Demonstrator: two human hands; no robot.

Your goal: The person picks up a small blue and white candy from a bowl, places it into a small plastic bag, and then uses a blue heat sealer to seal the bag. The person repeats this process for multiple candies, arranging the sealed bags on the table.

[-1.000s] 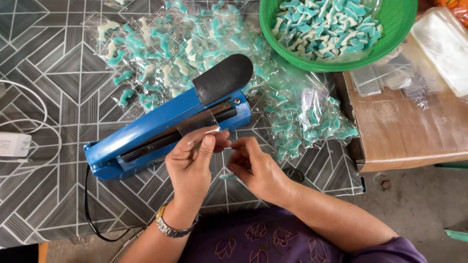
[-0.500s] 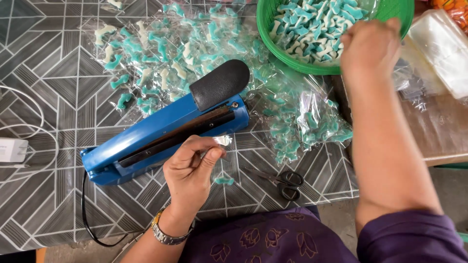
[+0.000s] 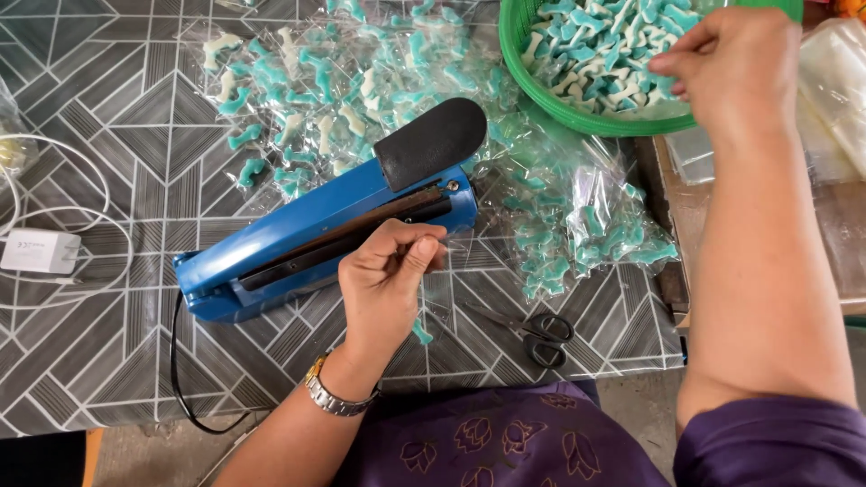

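My left hand [image 3: 388,280] rests on the patterned table [image 3: 108,352] against the front of a blue impulse sealer [image 3: 298,234], which has a black handle. Its thumb and fingers are pinched together on a small clear bag that barely shows. A metal watch is on that wrist. A loose teal candy [image 3: 421,335] lies just under the hand. My right hand [image 3: 731,68] is stretched out over a green basket [image 3: 532,77] full of teal and white gummy candies [image 3: 595,45], its fingertips pinched among them.
Sealed clear bags of candy lie heaped behind the sealer [image 3: 325,81] and to its right [image 3: 577,225]. Black scissors [image 3: 541,329] lie near the table's front edge. A white power adapter [image 3: 41,251] with cable sits at the left. A brown box [image 3: 848,243] with clear bags [image 3: 834,81] stands at the right.
My right hand has left the left hand and the bag and reached up right into the green basket. My left hand has stayed in front of the sealer.
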